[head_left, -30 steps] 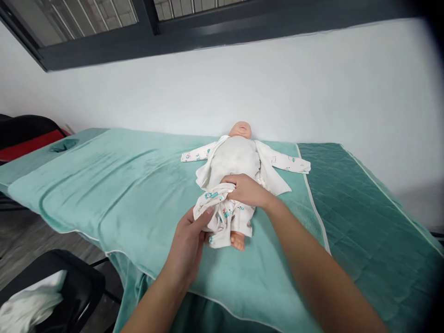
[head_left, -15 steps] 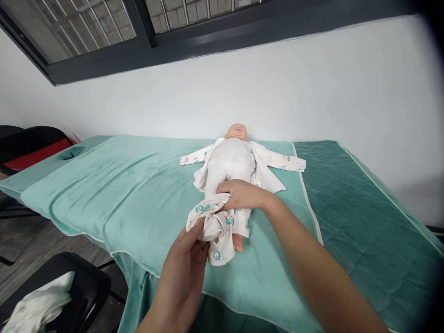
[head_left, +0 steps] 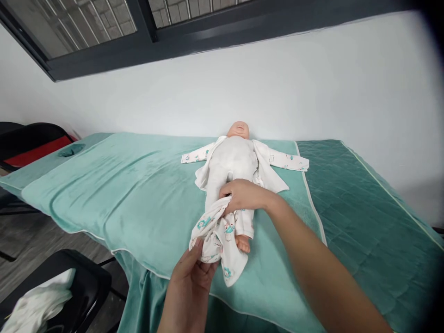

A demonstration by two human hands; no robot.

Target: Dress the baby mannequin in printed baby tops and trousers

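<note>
A baby doll lies on its back on a green cloth, its head toward the wall and both sleeves of an open white jacket spread out. Printed white trousers are bunched around its lower legs; one bare foot shows at a trouser end. My left hand pinches the lower left edge of the bunched fabric between thumb and fingers. Over the doll's legs, my right hand grips the upper edge of the same fabric, its fingertips partly hidden in the folds.
The green cloth covers a long table against a white wall. A darker quilted cover lies to the right. At lower left, a black chair holds a crumpled white cloth. A dark-framed window is above.
My left hand has moved slightly down and right, stretching the printed fabric downward. The loose trouser end has swung right, below the foot. My right hand keeps nearly the same place.
</note>
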